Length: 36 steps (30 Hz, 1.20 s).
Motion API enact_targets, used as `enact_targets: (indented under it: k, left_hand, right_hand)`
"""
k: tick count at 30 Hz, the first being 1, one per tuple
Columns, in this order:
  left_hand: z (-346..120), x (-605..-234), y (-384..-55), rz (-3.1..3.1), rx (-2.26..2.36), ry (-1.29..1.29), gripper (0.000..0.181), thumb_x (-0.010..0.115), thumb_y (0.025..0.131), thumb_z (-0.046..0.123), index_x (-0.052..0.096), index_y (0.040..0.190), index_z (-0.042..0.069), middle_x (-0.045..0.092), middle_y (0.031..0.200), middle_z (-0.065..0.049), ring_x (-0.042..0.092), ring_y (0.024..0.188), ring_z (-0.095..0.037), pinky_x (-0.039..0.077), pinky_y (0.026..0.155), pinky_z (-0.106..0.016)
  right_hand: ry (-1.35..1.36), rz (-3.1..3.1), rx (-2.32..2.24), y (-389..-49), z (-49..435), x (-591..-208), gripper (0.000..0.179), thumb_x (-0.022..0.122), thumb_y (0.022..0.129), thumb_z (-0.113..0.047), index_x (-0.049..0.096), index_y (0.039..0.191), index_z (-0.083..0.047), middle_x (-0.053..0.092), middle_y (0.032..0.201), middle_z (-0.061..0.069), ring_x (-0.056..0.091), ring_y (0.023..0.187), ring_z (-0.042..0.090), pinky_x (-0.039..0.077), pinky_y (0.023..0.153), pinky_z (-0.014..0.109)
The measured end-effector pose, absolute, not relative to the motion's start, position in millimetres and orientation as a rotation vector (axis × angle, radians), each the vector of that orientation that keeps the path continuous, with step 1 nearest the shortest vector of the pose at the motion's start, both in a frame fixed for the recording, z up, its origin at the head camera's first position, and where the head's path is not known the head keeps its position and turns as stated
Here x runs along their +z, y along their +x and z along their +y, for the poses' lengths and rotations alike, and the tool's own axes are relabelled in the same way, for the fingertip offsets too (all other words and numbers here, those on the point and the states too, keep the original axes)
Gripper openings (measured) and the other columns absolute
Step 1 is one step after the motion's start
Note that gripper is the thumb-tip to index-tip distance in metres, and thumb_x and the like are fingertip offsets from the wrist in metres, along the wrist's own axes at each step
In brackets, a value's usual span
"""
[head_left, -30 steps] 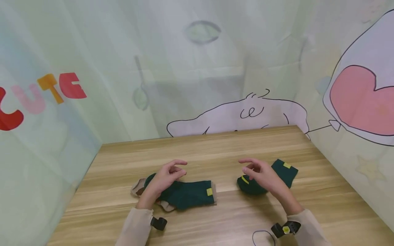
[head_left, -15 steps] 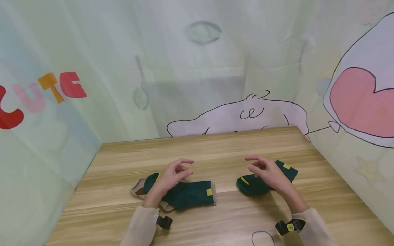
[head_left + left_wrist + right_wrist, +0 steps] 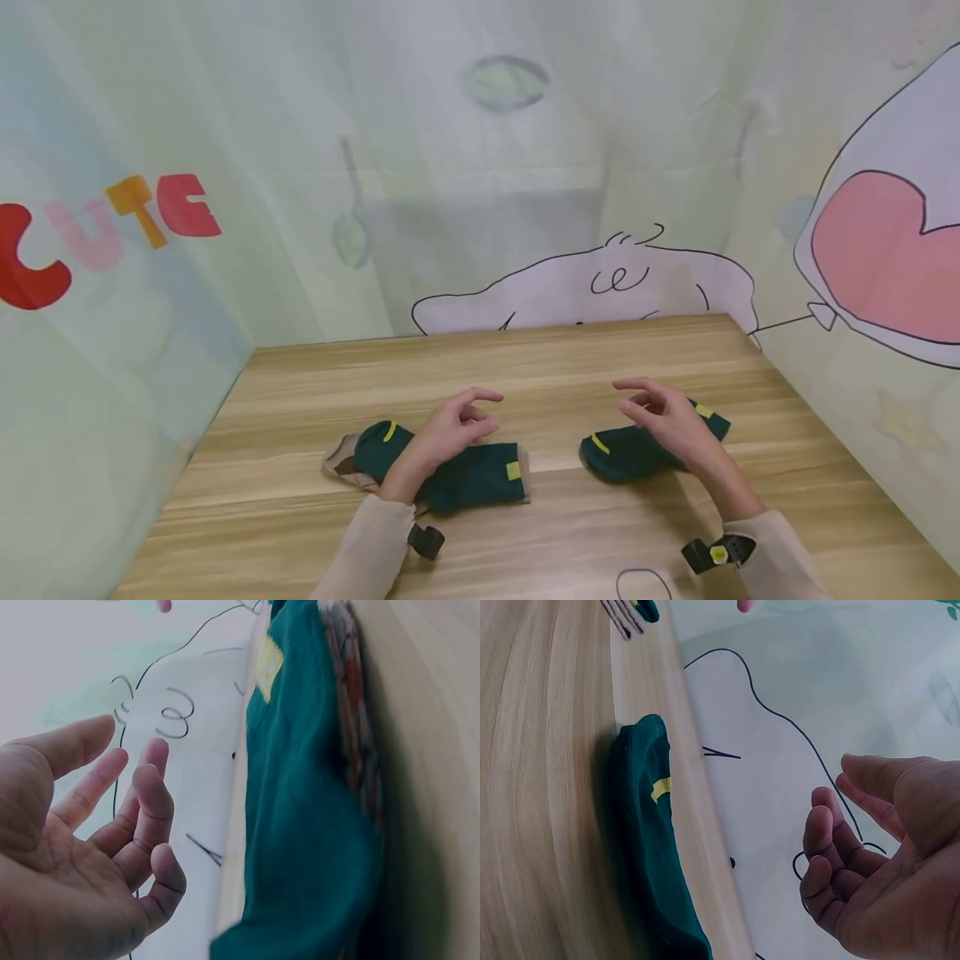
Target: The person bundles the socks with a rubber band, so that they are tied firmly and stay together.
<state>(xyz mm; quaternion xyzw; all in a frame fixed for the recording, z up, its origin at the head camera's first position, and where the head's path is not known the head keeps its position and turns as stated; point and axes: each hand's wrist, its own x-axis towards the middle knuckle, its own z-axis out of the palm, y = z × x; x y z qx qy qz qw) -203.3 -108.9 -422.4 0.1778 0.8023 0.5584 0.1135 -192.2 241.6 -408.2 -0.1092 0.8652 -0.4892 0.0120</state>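
Note:
My left hand [image 3: 450, 432] hovers over a dark green sock [image 3: 480, 479] with yellow marks. Beneath that sock lies a beige and brown patterned sock [image 3: 342, 461], mostly covered, its edges showing at the toe and cuff. My right hand [image 3: 670, 421] hangs above a second green sock [image 3: 630, 454], which lies at a slant and is partly hidden by the hand and wrist. Both hands hold nothing; their fingers [image 3: 154, 802] are loosely bent, with a gap between thumb and fingers. In the right wrist view, the green sock [image 3: 649, 840] lies apart from the fingers.
The socks lie on a wood-grain table [image 3: 300, 542]. A printed curtain [image 3: 480, 192] stands behind it and along both sides. A thin dark outline [image 3: 643, 572] shows on the tabletop near the front. Each wrist wears a small black camera [image 3: 426, 542].
My left hand has moved right across the green sock, uncovering more of its toe. The right hand has shifted slightly right, over its sock's cuff. The socks stay where they were.

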Motion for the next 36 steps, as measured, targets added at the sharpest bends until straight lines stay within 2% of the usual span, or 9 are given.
enact_targets:
  k: [7,13,21,25,30,36]
  left_hand:
    - [-92,-424,-201,2.333,1.613,0.543,0.039,0.064,0.097,0.008,0.058,0.135,0.005,0.069,0.099,-0.012,0.064,0.084,-0.026,0.052,0.077,-0.035]
    - [-84,-425,-202,2.311,1.614,0.565,0.04,0.063,0.097,0.007,0.057,0.137,0.005,0.068,0.104,-0.019,0.063,0.087,-0.035,0.053,0.078,-0.041]
    - [-71,-426,-204,2.275,1.627,0.595,0.04,0.062,0.098,0.008,0.056,0.137,0.005,0.068,0.105,-0.017,0.064,0.089,-0.033,0.054,0.079,-0.044]
    - [-64,-431,-203,2.251,1.617,0.593,0.039,0.063,0.098,0.008,0.057,0.137,0.006,0.069,0.101,-0.012,0.064,0.089,-0.035,0.054,0.078,-0.038]
    - [-57,-435,-201,2.238,1.595,0.584,0.039,0.064,0.097,0.009,0.058,0.136,0.008,0.068,0.098,-0.006,0.064,0.087,-0.03,0.052,0.073,-0.033]
    - [-50,-436,-200,2.234,1.585,0.593,0.04,0.066,0.096,0.008,0.059,0.135,0.007,0.067,0.097,-0.007,0.06,0.08,-0.016,0.051,0.07,-0.035]
  right_hand:
    - [-0.311,2.703,-1.562,-191,246,-412,0.04,0.061,0.101,-0.023,0.057,0.136,-0.002,0.067,0.112,0.025,0.062,0.088,0.034,0.051,0.08,0.039]
    - [-0.237,2.74,-1.543,-192,252,-417,0.043,0.061,0.101,-0.027,0.057,0.138,-0.005,0.068,0.114,0.019,0.063,0.093,0.033,0.049,0.081,0.035]
    - [-0.249,2.758,-1.548,-195,259,-422,0.043,0.061,0.102,-0.026,0.056,0.138,-0.004,0.068,0.114,0.023,0.064,0.092,0.034,0.05,0.079,0.034]
    - [-0.245,2.764,-1.547,-194,264,-423,0.043,0.061,0.101,-0.025,0.056,0.139,-0.004,0.068,0.114,0.022,0.064,0.092,0.034,0.05,0.079,0.032]
    - [-0.237,2.778,-1.546,-193,269,-423,0.043,0.062,0.101,-0.023,0.056,0.138,-0.002,0.068,0.113,0.022,0.064,0.094,0.034,0.05,0.077,0.029]
    - [-0.231,2.814,-1.53,-194,276,-424,0.042,0.062,0.101,-0.02,0.056,0.138,-0.001,0.069,0.112,0.023,0.065,0.096,0.035,0.05,0.077,0.027]
